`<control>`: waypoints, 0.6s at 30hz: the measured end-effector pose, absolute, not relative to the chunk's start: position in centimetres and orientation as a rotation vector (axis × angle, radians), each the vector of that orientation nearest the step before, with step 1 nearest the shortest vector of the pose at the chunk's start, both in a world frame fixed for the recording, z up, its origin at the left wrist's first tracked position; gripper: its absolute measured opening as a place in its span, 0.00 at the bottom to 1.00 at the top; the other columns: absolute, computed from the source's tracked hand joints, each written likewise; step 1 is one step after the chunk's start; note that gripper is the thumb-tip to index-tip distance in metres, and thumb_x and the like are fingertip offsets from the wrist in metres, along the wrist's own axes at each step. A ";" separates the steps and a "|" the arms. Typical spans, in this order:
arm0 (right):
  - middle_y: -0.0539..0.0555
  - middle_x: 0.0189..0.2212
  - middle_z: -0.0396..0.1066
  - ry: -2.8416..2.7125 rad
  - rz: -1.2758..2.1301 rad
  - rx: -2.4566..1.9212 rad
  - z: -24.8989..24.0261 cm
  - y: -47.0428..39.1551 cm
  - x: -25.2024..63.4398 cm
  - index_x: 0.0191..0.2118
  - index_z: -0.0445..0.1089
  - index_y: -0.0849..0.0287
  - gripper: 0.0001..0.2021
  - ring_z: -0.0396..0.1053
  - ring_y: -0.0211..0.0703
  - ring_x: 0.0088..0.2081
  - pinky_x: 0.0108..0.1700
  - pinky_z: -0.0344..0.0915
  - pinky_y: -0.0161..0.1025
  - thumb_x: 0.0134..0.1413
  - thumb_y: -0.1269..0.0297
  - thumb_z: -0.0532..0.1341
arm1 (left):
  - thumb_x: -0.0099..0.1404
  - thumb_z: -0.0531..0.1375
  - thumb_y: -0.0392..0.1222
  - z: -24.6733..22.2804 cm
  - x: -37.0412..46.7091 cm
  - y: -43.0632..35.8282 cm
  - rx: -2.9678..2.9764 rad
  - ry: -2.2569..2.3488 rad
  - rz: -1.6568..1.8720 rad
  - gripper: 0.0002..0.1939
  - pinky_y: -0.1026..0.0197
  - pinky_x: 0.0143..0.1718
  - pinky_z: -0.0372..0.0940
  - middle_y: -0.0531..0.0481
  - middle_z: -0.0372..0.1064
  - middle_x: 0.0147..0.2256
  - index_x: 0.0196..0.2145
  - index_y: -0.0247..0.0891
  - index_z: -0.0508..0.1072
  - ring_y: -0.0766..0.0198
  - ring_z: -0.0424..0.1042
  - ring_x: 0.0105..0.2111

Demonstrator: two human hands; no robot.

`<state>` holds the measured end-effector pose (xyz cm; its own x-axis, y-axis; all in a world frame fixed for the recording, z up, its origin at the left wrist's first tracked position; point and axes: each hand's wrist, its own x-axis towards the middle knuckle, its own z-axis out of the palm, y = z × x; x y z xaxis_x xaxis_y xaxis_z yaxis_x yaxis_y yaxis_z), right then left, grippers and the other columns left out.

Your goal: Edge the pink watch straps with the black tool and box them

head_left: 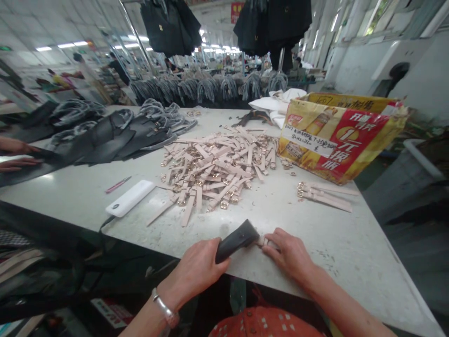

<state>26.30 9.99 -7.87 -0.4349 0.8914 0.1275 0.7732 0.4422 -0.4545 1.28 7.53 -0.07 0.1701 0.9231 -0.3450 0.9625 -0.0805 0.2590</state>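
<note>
My left hand [206,258] is wrapped round a dark tool [242,238] with a broad, flat end that points up to the right; its exact kind is unclear. My right hand [289,252] pinches a small pale pink strap piece [262,240] just beside that flat end. Fingers hide most of this strap, and whether the tool touches it I cannot tell. Beyond my hands lies a big heap of pale pink buckle straps [220,164] with gold-coloured buckles. A few separate buckle straps [326,195] are laid side by side on the right.
On the white table [140,238] are a white flat device [130,198] with a black cord and a small pink-handled tool [118,185]. A yellow-and-red carton [343,140] stands back right. Black bag pieces [115,135] lie left, near another person's hands [17,154].
</note>
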 end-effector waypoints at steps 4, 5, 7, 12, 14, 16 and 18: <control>0.53 0.34 0.72 -2.245 0.370 -1.383 -7.6 13.2 31.9 0.44 0.71 0.54 0.13 0.71 0.42 0.35 0.37 0.66 0.37 0.60 0.56 0.55 | 0.61 0.52 0.51 -0.1 0.2 6.9 1.982 1.858 -0.086 0.14 0.62 0.31 0.61 0.46 0.74 0.31 0.35 0.39 0.70 0.56 0.74 0.34; 0.54 0.36 0.73 -2.211 0.287 -1.418 -7.6 14.2 33.9 0.44 0.72 0.54 0.13 0.72 0.44 0.37 0.39 0.66 0.39 0.59 0.56 0.56 | 0.61 0.52 0.51 0.0 -0.2 6.8 1.959 1.881 -0.068 0.15 0.62 0.31 0.61 0.46 0.74 0.31 0.36 0.39 0.70 0.56 0.74 0.34; 0.56 0.40 0.73 -2.140 0.067 -1.526 -7.6 16.5 38.0 0.45 0.72 0.54 0.15 0.72 0.49 0.39 0.39 0.67 0.42 0.57 0.53 0.57 | 0.61 0.52 0.52 -0.1 -1.1 6.4 1.909 1.925 -0.022 0.16 0.62 0.33 0.62 0.47 0.74 0.31 0.37 0.39 0.71 0.56 0.74 0.34; 0.65 0.43 0.71 -2.123 -0.180 -1.548 -7.5 20.9 41.3 0.43 0.74 0.58 0.20 0.68 0.61 0.43 0.44 0.63 0.55 0.51 0.49 0.61 | 0.59 0.54 0.54 -0.6 -3.1 5.5 1.780 2.032 0.090 0.18 0.59 0.36 0.63 0.47 0.74 0.33 0.39 0.39 0.72 0.54 0.74 0.37; 0.64 0.43 0.70 -2.140 -0.132 -1.427 -7.3 21.6 38.2 0.45 0.73 0.59 0.18 0.67 0.60 0.45 0.47 0.62 0.58 0.54 0.53 0.59 | 0.59 0.55 0.53 -0.9 -3.6 5.0 1.717 2.044 0.126 0.18 0.59 0.36 0.64 0.46 0.75 0.33 0.40 0.39 0.71 0.54 0.74 0.37; 0.62 0.44 0.70 -2.226 0.057 -1.240 -7.2 22.1 33.4 0.46 0.72 0.60 0.14 0.66 0.57 0.47 0.49 0.62 0.60 0.57 0.61 0.57 | 0.58 0.55 0.50 -1.2 -3.8 4.4 1.662 2.024 0.157 0.17 0.60 0.37 0.64 0.47 0.75 0.34 0.41 0.38 0.71 0.56 0.74 0.37; 0.58 0.45 0.70 -2.318 0.154 -1.122 -7.1 22.7 28.1 0.46 0.71 0.57 0.12 0.66 0.51 0.47 0.50 0.65 0.53 0.58 0.66 0.55 | 0.58 0.56 0.49 -1.7 -4.0 3.7 1.626 2.022 0.176 0.18 0.60 0.40 0.64 0.46 0.74 0.37 0.43 0.38 0.71 0.56 0.73 0.40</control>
